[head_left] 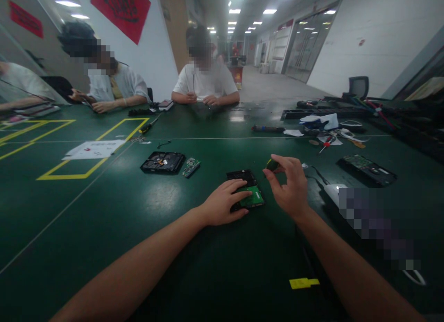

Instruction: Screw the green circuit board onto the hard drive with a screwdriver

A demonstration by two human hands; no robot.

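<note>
My left hand (pixel 225 201) lies across the left part of a hard drive (pixel 255 197), steadying it with the fingers on top and the thumb along its near edge. The drive's green circuit board faces up, and its far end is black. To the right, and above table height, my right hand (pixel 290 185) pinches the dark green and yellow handle of a screwdriver (pixel 272 164) between thumb and fingers. The screwdriver's shaft cannot be made out. Left of the drive lie a loose green circuit board (pixel 191 167) and another black hard drive (pixel 163 162).
Another hard drive (pixel 367 169) and a white power strip (pixel 335 190) with a cable are at right. A red screwdriver (pixel 326 145) lies among scraps. A yellow-handled screwdriver (pixel 147 126) and white paper (pixel 93 149) lie at left. Co-workers sit across the green table (pixel 166 275).
</note>
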